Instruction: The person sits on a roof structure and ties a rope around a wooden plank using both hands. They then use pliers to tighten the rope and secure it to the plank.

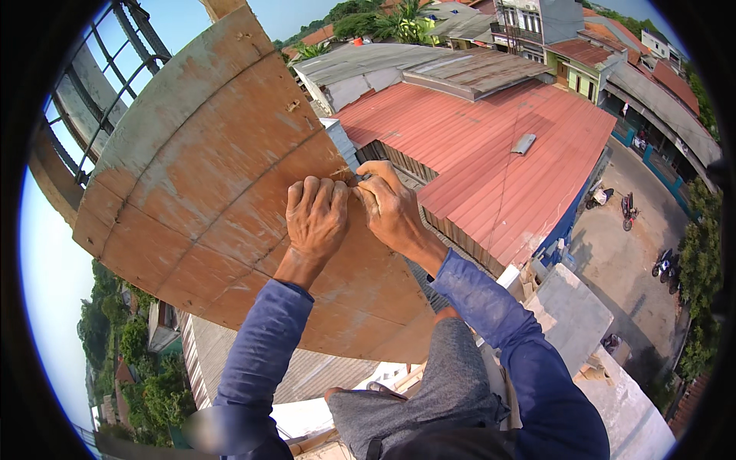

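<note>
A large curved plywood formwork panel [192, 176], orange-brown with grey cement smears, fills the left and middle of the view. Thin dark lines, wire or seams, run across its face. My left hand [317, 215] rests against the panel near its right edge, fingers curled over and pressed together. Close beside it, my right hand [389, 205] pinches something small and dark at the edge. What lies between the fingers of either hand is too small or hidden to name. Both hands nearly touch at the fingertips.
Dark steel reinforcing bars [100, 107] rise behind the panel at the upper left. Below, a red metal roof [475, 169] spreads to the right, beside a street with parked motorbikes [629, 211]. Grey slabs [569, 310] lie at the lower right. I am high above the ground.
</note>
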`<action>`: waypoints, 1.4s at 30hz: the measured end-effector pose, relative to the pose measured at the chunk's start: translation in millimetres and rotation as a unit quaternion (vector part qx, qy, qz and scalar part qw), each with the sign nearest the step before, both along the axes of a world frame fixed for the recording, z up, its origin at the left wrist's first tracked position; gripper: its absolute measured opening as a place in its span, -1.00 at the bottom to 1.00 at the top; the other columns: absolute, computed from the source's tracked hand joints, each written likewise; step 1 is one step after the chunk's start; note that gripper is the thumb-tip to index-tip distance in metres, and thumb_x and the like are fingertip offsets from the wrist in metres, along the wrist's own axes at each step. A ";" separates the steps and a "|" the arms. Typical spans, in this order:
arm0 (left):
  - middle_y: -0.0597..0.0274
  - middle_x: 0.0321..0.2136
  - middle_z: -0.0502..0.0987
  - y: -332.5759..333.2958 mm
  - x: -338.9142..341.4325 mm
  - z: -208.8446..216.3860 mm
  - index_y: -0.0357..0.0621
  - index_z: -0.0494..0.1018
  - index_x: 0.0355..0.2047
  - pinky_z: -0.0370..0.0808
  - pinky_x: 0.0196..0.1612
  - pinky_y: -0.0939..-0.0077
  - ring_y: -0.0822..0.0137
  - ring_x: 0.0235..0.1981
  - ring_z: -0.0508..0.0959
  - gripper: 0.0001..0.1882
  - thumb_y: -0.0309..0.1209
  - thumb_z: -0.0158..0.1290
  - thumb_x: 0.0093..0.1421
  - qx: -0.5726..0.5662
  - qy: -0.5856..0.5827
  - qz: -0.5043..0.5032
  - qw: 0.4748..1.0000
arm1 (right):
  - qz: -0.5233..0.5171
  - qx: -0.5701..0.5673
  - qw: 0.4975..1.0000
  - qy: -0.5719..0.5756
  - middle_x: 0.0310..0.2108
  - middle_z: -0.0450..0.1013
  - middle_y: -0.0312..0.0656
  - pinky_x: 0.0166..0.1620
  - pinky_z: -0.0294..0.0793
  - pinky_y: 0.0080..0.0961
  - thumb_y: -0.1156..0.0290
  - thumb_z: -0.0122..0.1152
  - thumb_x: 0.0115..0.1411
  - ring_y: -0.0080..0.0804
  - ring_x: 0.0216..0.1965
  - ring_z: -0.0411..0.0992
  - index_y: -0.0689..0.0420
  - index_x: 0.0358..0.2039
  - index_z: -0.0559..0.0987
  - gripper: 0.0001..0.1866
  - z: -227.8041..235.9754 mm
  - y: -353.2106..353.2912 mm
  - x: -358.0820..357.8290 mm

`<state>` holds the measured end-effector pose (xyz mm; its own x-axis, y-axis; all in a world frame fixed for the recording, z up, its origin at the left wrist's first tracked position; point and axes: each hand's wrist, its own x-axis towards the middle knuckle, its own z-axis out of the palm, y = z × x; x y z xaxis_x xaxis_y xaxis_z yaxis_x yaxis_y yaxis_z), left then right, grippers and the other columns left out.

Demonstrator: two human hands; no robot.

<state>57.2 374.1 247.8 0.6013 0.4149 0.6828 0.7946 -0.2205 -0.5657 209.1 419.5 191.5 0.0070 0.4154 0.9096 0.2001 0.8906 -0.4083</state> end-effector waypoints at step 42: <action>0.24 -0.25 0.61 19.9 16.7 65.3 -0.14 0.66 -0.32 0.02 0.53 0.24 0.27 0.13 0.48 -0.77 -0.29 0.28 0.04 -0.181 0.106 0.056 0.976 | 0.226 -0.521 0.820 0.076 -0.30 0.61 -0.02 -0.49 0.54 -0.57 0.32 0.19 0.41 -0.47 -0.52 0.51 0.40 -0.02 0.57 -0.65 -27.6 35.3 93.0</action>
<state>74.0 394.0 313.2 0.6510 0.6768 0.3437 0.6980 -0.3558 -0.6215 302.2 454.8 163.9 -0.2807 0.9578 0.0624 -0.1783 0.0118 -0.9839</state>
